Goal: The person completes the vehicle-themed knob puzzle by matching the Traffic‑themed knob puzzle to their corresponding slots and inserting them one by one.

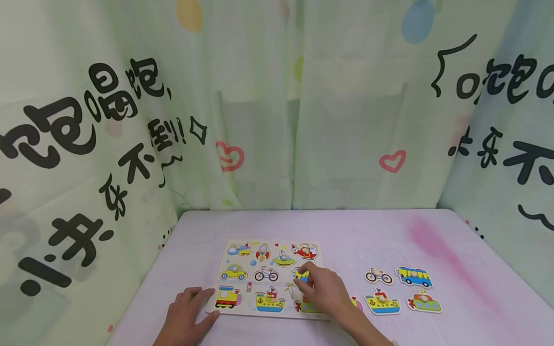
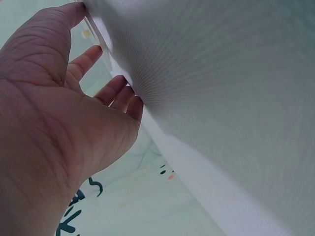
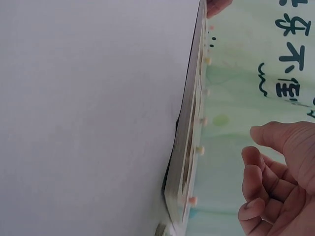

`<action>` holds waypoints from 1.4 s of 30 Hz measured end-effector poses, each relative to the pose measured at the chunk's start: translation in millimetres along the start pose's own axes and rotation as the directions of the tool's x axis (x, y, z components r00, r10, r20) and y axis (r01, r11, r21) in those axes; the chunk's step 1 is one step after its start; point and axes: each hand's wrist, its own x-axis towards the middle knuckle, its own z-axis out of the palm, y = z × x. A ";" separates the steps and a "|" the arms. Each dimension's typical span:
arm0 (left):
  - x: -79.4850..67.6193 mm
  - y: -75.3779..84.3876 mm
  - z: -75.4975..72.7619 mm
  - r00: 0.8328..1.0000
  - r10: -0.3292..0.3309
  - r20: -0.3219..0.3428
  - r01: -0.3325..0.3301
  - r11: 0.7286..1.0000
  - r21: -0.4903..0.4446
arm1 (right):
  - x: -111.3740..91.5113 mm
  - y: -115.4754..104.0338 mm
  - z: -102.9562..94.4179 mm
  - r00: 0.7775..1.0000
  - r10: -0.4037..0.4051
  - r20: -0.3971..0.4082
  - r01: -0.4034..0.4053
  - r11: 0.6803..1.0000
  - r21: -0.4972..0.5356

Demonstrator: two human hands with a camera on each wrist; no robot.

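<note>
A flat peg puzzle board (image 1: 242,315) with pictures of vehicles lies on the table. My left hand (image 1: 183,315) rests at its lower left corner, thumb at the front edge and fingertips at the left side. My right hand (image 1: 322,290) is over the board's right part, beside the bus picture (image 1: 301,275), and partly covers the submarine picture (image 1: 308,307). In the right wrist view the thumb and loosely bent fingers of that hand (image 3: 275,182) stand apart with nothing between them. Small pegs (image 3: 200,150) stick up from the board there.
Right of the board lie loose pieces: a bicycle (image 1: 378,276), a bus (image 1: 414,277), a ship (image 1: 383,303) and a submarine (image 1: 424,302). A pink piece (image 1: 356,302) is partly hidden behind the right forearm. Printed curtains (image 1: 259,120) surround the table (image 1: 368,235).
</note>
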 end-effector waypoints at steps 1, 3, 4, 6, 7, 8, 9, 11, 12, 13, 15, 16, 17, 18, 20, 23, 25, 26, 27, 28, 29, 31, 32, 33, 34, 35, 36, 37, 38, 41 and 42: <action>0.0 -0.3 0.2 1.000 0.001 -0.001 -0.001 1.000 -0.001 | -0.5 1.6 -1.3 1.000 0.009 -0.003 -0.009 1.000 -0.001; -0.2 -0.9 0.6 1.000 0.005 -0.002 -0.005 1.000 0.000 | -1.8 4.4 -4.1 0.999 0.032 -0.006 -0.032 0.999 -0.004; -0.1 -1.1 1.0 1.000 0.007 -0.003 -0.007 1.000 -0.001 | -2.5 6.0 -5.4 0.999 0.049 -0.004 -0.049 0.999 -0.007; 0.1 -1.7 1.4 1.000 0.014 -0.006 -0.014 1.000 0.001 | -4.0 9.1 -8.1 0.997 0.076 -0.003 -0.076 0.997 -0.012; 0.3 -1.9 1.6 1.000 0.017 -0.006 -0.017 1.000 0.002 | -4.8 10.8 -9.7 0.996 0.087 -0.004 -0.087 0.996 -0.012; 0.5 -2.0 1.7 1.000 0.018 -0.007 -0.018 1.000 0.002 | -5.6 12.7 -11.4 0.995 0.096 -0.006 -0.097 0.995 -0.013; 0.6 -2.1 1.8 1.000 0.018 -0.008 -0.018 1.000 0.002 | -6.2 14.9 -13.0 0.994 0.107 -0.009 -0.107 0.994 -0.015; 0.7 -2.0 1.6 1.000 0.016 -0.008 -0.016 1.000 0.002 | -6.8 19.7 -16.6 0.992 0.123 -0.016 -0.123 0.992 -0.020; 0.7 -1.9 1.5 1.000 0.015 -0.008 -0.015 1.000 0.002 | -7.0 22.2 -18.5 0.991 0.131 -0.019 -0.131 0.991 -0.023; 0.7 -1.7 1.2 1.000 0.015 -0.008 -0.015 1.000 0.003 | -7.1 24.9 -20.5 0.990 0.140 -0.022 -0.141 0.990 -0.028; 0.7 -1.3 1.0 1.000 0.015 -0.008 -0.015 1.000 0.005 | -7.1 29.9 -24.1 0.987 0.162 -0.020 -0.163 0.986 -0.040; 0.6 -1.3 0.8 1.000 0.014 -0.007 -0.014 1.000 0.006 | -7.3 32.2 -25.7 0.985 0.170 -0.017 -0.171 0.984 -0.050; 0.5 -1.2 0.6 1.000 0.014 -0.008 -0.014 1.000 0.007 | -7.5 34.4 -27.2 0.984 0.178 -0.014 -0.179 0.982 -0.059; 0.4 -1.0 0.5 1.000 0.012 -0.008 -0.012 1.000 0.006 | -7.8 36.4 -28.6 0.983 0.184 -0.012 -0.185 0.980 -0.068; 0.0 -1.1 0.2 1.000 0.009 -0.007 -0.009 1.000 0.005 | -8.3 39.9 -30.6 0.982 0.189 -0.006 -0.189 0.979 -0.080; -0.4 -1.0 -0.1 1.000 0.011 -0.008 -0.011 1.000 0.000 | -8.7 43.2 -32.3 0.983 0.181 0.003 -0.180 0.980 -0.089; -0.7 -1.0 -0.1 1.000 0.010 -0.009 -0.010 1.000 -0.002 | -8.9 44.3 -32.9 0.985 0.173 0.013 -0.171 0.981 -0.092; -0.8 -0.9 0.1 1.000 0.008 -0.010 -0.008 1.000 -0.005 | -9.1 44.5 -33.3 0.985 0.171 0.020 -0.168 0.981 -0.094; -0.8 -0.9 0.4 1.000 0.006 -0.010 -0.006 1.000 -0.007 | -9.4 44.8 -33.7 0.985 0.169 0.026 -0.166 0.981 -0.098; -1.0 -0.9 0.6 1.000 0.004 -0.011 -0.004 1.000 -0.010 | -9.7 44.9 -34.2 0.985 0.169 0.032 -0.165 0.981 -0.102; -1.0 -1.0 0.9 1.000 0.003 -0.011 -0.003 1.000 -0.010 | -10.0 45.1 -34.8 0.985 0.170 0.038 -0.165 0.981 -0.106; -1.0 -1.3 1.4 1.000 -0.002 -0.010 0.001 1.000 -0.009 | -10.6 45.7 -36.2 0.984 0.171 0.049 -0.165 0.979 -0.119; -1.1 -1.3 1.5 1.000 -0.004 -0.010 0.004 1.000 -0.007 | -10.9 46.1 -37.1 0.984 0.171 0.053 -0.163 0.979 -0.125; -1.0 -1.4 1.7 1.000 -0.004 -0.010 0.004 1.000 -0.003 | -11.0 46.7 -37.9 0.984 0.170 0.056 -0.162 0.978 -0.130; -0.8 -1.5 1.8 1.000 -0.004 -0.011 0.004 1.000 0.000 | -11.2 47.4 -38.8 0.984 0.169 0.058 -0.161 0.978 -0.131; -0.6 -1.6 1.9 1.000 -0.003 -0.012 0.003 1.000 0.003 | -11.5 48.1 -39.9 0.983 0.171 0.061 -0.162 0.978 -0.133; -0.5 -1.7 1.9 1.000 -0.002 -0.013 0.002 1.000 0.005 | -11.8 49.0 -41.0 0.983 0.174 0.062 -0.164 0.977 -0.135; -0.4 -1.6 1.7 1.000 0.000 -0.015 0.000 1.000 0.006 | -12.0 50.0 -42.1 0.981 0.181 0.064 -0.171 0.976 -0.134; -0.4 -1.7 1.6 1.000 0.003 -0.017 -0.003 1.000 0.005 | -12.4 50.9 -43.2 0.979 0.191 0.068 -0.182 0.975 -0.128; -0.3 -1.9 1.5 1.000 0.012 -0.022 -0.012 1.000 0.003 | -14.1 54.0 -47.0 0.973 0.220 0.069 -0.210 0.970 -0.125; -0.3 -1.9 1.4 1.000 0.011 -0.021 -0.011 1.000 0.003 | -14.7 55.3 -48.2 0.972 0.224 0.068 -0.215 0.969 -0.123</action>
